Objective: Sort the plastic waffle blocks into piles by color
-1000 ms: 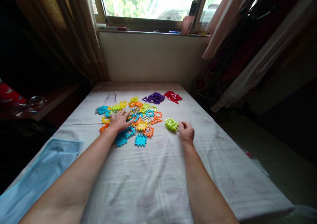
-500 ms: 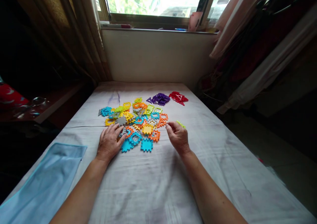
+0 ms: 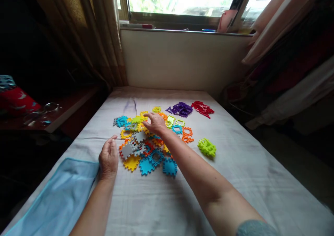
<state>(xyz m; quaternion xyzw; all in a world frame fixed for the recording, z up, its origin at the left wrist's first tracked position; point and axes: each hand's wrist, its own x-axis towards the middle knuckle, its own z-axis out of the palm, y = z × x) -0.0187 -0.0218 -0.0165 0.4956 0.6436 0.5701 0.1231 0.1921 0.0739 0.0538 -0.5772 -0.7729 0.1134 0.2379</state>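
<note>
A mixed pile of interlocking plastic tiles with notched edges lies on the sheet. My right hand [image 3: 156, 123] reaches over the pile's far side, thumb and forefinger apart, near a lime-green tile [image 3: 136, 120] and yellow tiles. Nothing shows between its fingers. My left hand [image 3: 109, 158] rests on its edge just left of the pile, loosely open and apart from the tiles. Nearest to it are a grey tile [image 3: 127, 150] and a yellow tile [image 3: 132, 163]. Blue tiles [image 3: 170, 167] lie at the near edge. My right forearm hides part of the pile.
Separate heaps of purple tiles [image 3: 180, 109], red tiles [image 3: 202, 109] and lime-green tiles [image 3: 207, 147] lie behind and right of the pile. A light-blue cloth [image 3: 60, 194] covers the bed's left side. Glasses [image 3: 50, 107] sit on a dark side table. A windowsill stands beyond.
My right hand has moved left and forward over the pile, uncovering the lime-green heap. My left hand has drawn off the tiles to the left. The view has shifted slightly.
</note>
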